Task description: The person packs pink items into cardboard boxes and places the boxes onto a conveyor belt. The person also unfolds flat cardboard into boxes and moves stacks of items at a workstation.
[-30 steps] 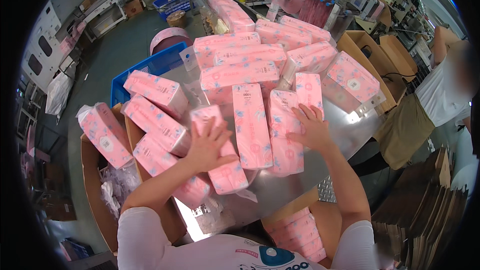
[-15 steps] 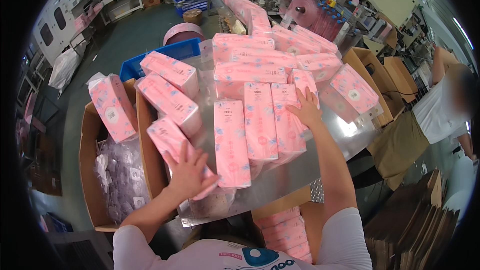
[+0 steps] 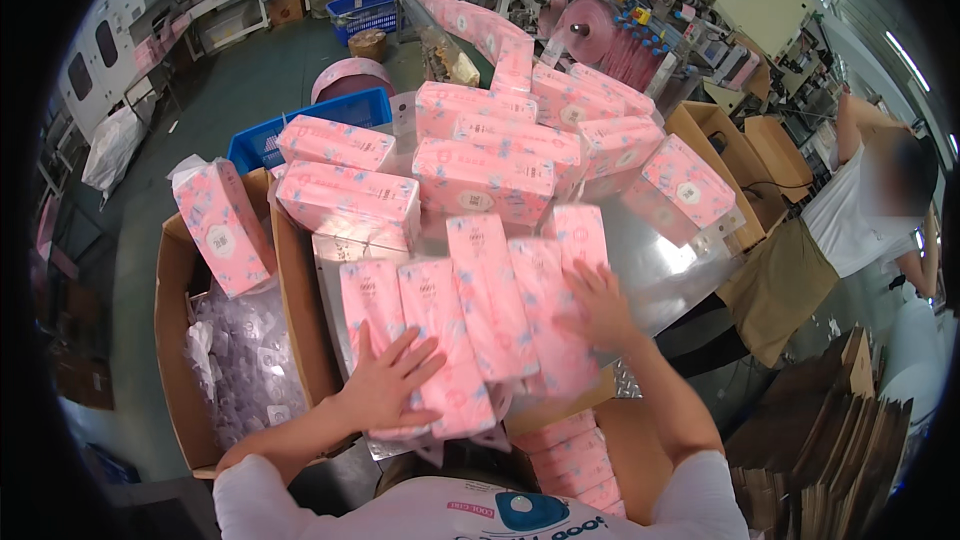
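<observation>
Pink packs (image 3: 491, 295) lie abreast on the table (image 3: 660, 282) — left hand (image 3: 380, 385) and right hand (image 3: 600, 315), each grip spread, unclenched, seemingly keep them together.

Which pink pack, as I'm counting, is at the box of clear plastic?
The tilted pack left of the box's right wall; table packs are right of it.

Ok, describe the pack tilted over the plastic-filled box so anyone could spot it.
Left of the metal table is an open cardboard box holding clear plastic. At its far end, a pink pack tilts, its white label showing. Unlike the neighbouring packs on the table, it sits over the box.
</observation>
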Demonstrator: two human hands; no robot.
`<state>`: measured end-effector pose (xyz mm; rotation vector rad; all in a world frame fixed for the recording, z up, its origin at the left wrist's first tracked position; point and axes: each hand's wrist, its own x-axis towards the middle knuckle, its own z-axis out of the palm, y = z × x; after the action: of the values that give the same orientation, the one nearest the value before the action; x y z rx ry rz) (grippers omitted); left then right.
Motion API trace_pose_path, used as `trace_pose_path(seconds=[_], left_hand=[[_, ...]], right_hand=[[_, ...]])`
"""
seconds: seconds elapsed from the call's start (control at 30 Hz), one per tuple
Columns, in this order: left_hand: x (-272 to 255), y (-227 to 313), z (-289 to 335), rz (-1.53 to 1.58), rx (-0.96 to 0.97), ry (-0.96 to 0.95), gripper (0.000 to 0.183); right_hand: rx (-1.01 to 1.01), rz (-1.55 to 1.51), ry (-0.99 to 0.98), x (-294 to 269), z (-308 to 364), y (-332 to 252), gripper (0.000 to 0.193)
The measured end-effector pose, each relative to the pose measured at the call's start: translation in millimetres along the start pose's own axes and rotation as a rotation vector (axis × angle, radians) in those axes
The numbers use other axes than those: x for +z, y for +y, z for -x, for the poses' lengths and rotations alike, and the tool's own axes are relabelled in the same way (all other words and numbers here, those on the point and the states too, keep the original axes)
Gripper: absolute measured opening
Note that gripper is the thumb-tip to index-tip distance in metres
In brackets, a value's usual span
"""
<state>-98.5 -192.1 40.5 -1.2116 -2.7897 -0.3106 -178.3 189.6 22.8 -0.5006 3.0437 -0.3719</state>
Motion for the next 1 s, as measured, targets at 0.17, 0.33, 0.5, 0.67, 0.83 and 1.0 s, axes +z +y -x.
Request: trace_pose_path(seconds=[0.17, 0.33, 0.5, 0.67, 0.83, 1.0], left_hand=[[-5.8, -10.0, 24.3, -0.032, -0.065, -0.049, 0.084], [-13.6, -47.6, -14.7, 0.257, -0.129, 0.034, 0.077], [21.7, -123.9, 89.1, 0.429, -0.864, 0.804, 0.044], [201.2, -164.7, 332.8, 0.297, -1.016, -0.327, 0.063], [198.7, -113.3, 223.3, 1.025, -0.854, -0.487, 0.053], [140.5, -140.0, 211.2, 1.227, -0.585, -0.322, 0.043]], right_hand=[[0.144, -0.010, -0.037, -7.5, 29.4, -45.0, 0.089], [0.257, -0.072, 0.174, 7.1, -3.4, -27.2, 0.087], [0.252, -0.052, 0.177, 13.8, 7.1, -25.9, 0.077], [0.220, -0.068, 0.202, 9.2, -19.6, -63.5, 0.072], [0.326, -0.005, 0.204, 8.7, 7.1, -42.2, 0.070], [0.222, -0.090, 0.266, 14.4, 10.7, -33.2, 0.065]])
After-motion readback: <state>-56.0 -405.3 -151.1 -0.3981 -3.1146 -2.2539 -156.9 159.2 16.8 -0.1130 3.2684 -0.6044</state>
